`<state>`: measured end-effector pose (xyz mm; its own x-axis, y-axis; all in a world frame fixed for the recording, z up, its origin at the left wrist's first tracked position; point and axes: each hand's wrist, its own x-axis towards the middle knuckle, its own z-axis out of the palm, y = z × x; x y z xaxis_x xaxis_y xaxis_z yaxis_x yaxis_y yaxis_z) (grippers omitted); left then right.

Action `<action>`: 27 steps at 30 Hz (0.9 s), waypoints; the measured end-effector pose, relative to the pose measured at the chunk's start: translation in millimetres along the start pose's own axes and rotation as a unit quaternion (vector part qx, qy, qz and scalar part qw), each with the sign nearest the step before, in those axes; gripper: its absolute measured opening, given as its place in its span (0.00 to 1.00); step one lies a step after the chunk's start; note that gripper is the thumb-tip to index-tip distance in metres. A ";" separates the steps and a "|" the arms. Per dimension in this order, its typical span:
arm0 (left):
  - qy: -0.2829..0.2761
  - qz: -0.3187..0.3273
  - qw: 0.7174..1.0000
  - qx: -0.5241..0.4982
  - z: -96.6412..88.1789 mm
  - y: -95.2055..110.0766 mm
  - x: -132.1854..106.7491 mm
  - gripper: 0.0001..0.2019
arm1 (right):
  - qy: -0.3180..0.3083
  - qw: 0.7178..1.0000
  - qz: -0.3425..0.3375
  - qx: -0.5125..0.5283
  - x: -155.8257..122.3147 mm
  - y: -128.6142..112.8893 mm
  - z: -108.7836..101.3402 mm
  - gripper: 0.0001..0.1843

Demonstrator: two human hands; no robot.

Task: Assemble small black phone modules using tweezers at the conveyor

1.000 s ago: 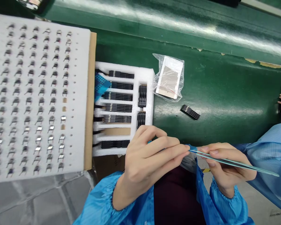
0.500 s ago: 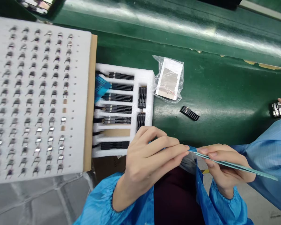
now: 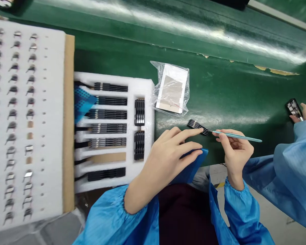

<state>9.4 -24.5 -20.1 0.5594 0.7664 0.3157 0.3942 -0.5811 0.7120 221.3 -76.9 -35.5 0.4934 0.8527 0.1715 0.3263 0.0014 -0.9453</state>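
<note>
One head-worn camera looks forward and steeply down at the green tabletop [image 3: 232,95] from close range. The left hand [image 3: 168,153] and right hand [image 3: 234,153] sit at lower centre. A foam tray [image 3: 142,85] fills the left, with blue sleeves [image 3: 112,217] along the bottom edge.

Bright overhead light glares in streaks along the green belt [image 3: 219,95]; edges bend and the foam tray [image 3: 20,119] blurs.

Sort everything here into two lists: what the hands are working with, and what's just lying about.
In hand: left hand, flat blue sheet, right hand, slim teal tweezers, small black ribbed strip.
Lying about: clear plastic bag with a card, white foam tray of black strips, large white foam sheet of metal clips.
</note>
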 end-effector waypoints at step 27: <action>0.048 0.056 0.965 0.252 13.6 10.7 -24.2 0.05 | 0.054 0.997 0.027 0.046 4.8 6.1 8.9 0.04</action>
<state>10.1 -53.0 -28.6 0.5583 0.6989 0.4470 0.6529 -0.7026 0.2829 218.4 -68.2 -42.8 0.5942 0.7913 0.1441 0.2239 0.0094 -0.9746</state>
